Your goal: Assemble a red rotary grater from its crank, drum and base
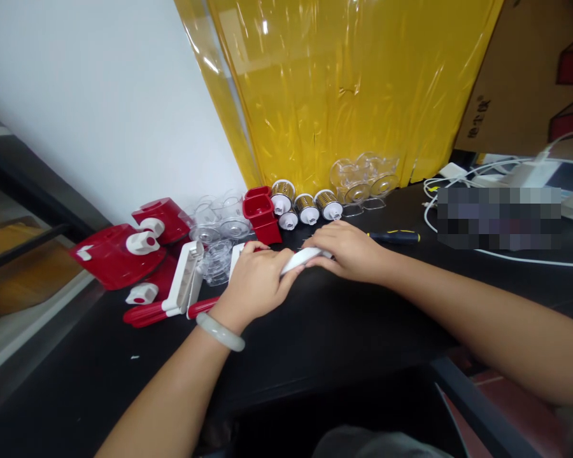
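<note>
Between my hands is a curved white plastic part (302, 258), seen nearly edge-on. My left hand (258, 280), below a pale bangle (220, 332), pinches its left end with the thumb in front. On the other end, my right hand (344, 251) is closed with the thumb underneath. Beyond my hands stand several metal grater drums (307, 208) with white hubs and a red plastic hopper (260, 213). A white arm with a red handle (184, 280) lies left of my left hand. Another white piece is partly hidden behind that hand.
Large red plastic housings (119, 254) with white knobs lie at the left. Clear plastic parts (367, 181) stand by the yellow sheet (344, 83). A screwdriver (395, 236) lies right of my right hand. White cables (496, 254) loop across the black table (325, 343).
</note>
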`<state>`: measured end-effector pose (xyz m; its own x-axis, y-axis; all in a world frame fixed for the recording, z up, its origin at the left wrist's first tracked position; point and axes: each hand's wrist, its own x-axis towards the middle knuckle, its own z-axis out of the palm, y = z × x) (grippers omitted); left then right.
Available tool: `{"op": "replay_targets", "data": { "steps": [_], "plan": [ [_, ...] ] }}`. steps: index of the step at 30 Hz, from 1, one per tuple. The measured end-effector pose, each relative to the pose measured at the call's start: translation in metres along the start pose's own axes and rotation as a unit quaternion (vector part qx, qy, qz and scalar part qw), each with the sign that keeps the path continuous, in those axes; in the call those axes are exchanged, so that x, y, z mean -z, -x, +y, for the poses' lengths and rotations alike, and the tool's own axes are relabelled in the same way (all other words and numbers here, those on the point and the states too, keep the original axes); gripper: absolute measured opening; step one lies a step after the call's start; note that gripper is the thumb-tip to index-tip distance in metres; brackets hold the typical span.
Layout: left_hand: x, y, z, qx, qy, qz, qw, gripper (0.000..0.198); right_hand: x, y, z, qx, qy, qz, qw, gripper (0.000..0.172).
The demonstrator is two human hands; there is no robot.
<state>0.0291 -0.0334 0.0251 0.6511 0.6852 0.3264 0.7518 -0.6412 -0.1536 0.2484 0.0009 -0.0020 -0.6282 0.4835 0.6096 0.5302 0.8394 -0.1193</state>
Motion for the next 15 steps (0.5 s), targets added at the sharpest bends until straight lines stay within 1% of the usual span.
{"op": "replay_targets", "data": {
  "steps": [3,6,10,15],
  "plan": [
    [0.0025,0.0002,0.0074,0.016,-0.010,-0.009,1.000,0.038,-0.0001,0.0005,-0.0018,-0.010,0.010,-0.002,1.000,0.023],
    [0.0059,0.0008,0.0113,0.018,-0.007,-0.013,1.000,0.040,0.0011,0.0009,-0.0037,-0.016,0.011,0.007,1.000,0.018],
    [0.0067,0.0013,0.0109,0.016,-0.008,-0.017,1.000,0.040,0.0011,0.0008,-0.0058,-0.024,0.003,0.011,1.000,0.015],
    [0.0013,0.0006,0.0084,0.007,-0.021,0.002,1.000,0.039,-0.0001,-0.0003,-0.0048,-0.026,0.006,0.010,1.000,0.013]
  ]
}}
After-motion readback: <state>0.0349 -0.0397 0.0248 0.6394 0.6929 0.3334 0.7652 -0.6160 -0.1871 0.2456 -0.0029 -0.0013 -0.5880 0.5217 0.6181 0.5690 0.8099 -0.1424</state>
